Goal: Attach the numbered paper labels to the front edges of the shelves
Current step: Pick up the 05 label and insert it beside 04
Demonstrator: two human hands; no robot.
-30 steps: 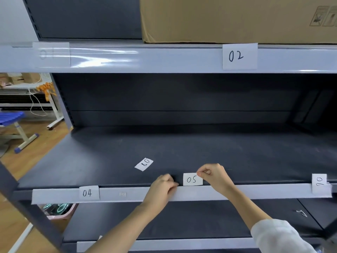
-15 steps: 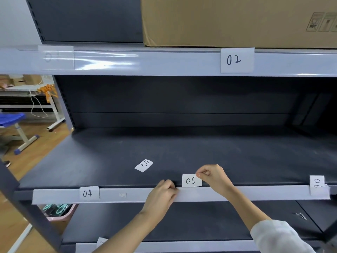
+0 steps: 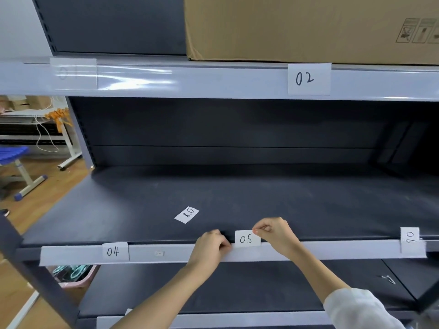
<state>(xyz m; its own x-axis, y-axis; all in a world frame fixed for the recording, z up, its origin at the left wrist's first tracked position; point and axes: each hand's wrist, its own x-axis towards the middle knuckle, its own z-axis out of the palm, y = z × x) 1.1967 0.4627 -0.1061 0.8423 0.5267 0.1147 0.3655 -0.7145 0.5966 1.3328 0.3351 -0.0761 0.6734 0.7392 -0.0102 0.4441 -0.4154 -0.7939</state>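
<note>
dark shelving unit (image 3: 237, 198) fills the view, cut off on every side. cardboard box (image 3: 297, 27) on the top shelf is cropped at top and right. upper front strip (image 3: 213, 81) is washed by glare at left; the label there (image 3: 73, 73) is faint, its digits barely made out, perhaps "01". label "02" (image 3: 308, 79) is clear on the same strip. middle front strip (image 3: 332, 250) carries label "04" (image 3: 114, 251) at left and a label (image 3: 409, 239) at far right turned sideways, its digits hard to read. a loose label (image 3: 187, 214) lies flat on the middle shelf deck, written side up, digits rotated and uncertain. lower shelf strip is mostly hidden by the forearms.

label "05" (image 3: 247, 239) stands at the top edge of the middle strip, between the two hands. right hand (image 3: 275, 235) is curled, thumb and forefinger pinched together on the label's upper right corner; white sleeve (image 3: 361, 309) is cut off by the frame. left hand (image 3: 212, 248) is curled over the strip just left of the label, fingertips closed on the strip's top edge; whether it touches the label cannot be told. both forearms rise from below, converging.
</note>
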